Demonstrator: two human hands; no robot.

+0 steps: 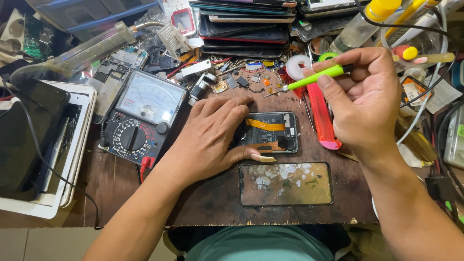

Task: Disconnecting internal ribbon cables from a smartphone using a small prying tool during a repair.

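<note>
Cluttered wooden workbench (203, 203), opened phone (270, 133)

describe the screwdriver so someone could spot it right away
Start at the wooden workbench and find the opened phone under the left hand. Just above it, the right hand holds the screwdriver: the only lime-green handle, thin metal tip pointing left.

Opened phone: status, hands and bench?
Left hand pins opened phone. Right hand holds green screwdriver, tip clear of it. Detached glass panel just below.
</note>
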